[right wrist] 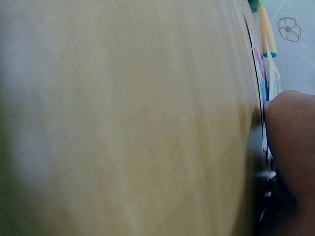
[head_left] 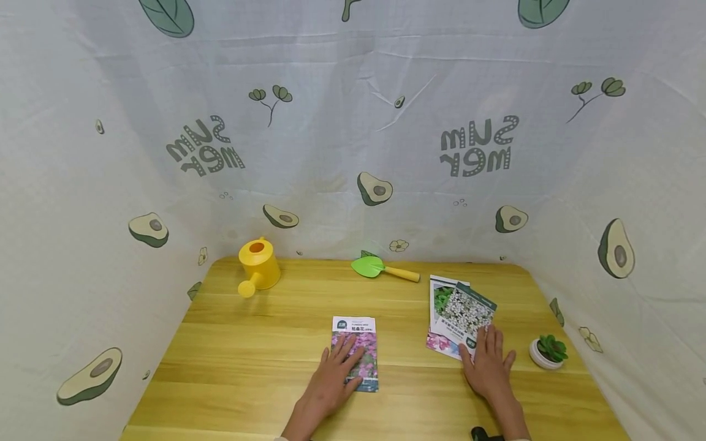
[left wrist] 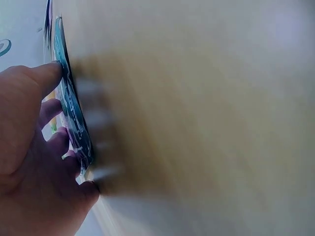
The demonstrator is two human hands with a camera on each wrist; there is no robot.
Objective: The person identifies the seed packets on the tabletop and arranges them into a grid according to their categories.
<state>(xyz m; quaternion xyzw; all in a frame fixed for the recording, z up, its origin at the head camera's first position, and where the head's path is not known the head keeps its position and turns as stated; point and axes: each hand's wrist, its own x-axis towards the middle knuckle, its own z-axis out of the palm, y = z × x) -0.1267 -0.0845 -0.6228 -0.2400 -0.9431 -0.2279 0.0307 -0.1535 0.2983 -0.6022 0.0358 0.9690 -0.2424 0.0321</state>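
My left hand [head_left: 331, 376] rests with spread fingers on a pink-flowered seed packet [head_left: 355, 325] lying at the middle of the table. In the left wrist view, the thumb and fingers of that hand [left wrist: 24, 137] lie along the near edge of the packet [left wrist: 75, 118]. Over to the right, my right hand [head_left: 489, 367] has its fingers stretched out at the lower corner of a fanned pile of seed packets. A white-flowered packet [head_left: 466, 312] tops this pile, above a green-leaved one [head_left: 441, 299] and a pink one [head_left: 439, 343].
A yellow watering can [head_left: 263, 269] stands at the back left of the wooden table [head_left: 231, 355]. Near the back edge lies a green trowel [head_left: 369, 266] with a yellow handle. A potted succulent [head_left: 550, 350] is right of my right hand. Printed cloth [head_left: 331, 141] surrounds the table.
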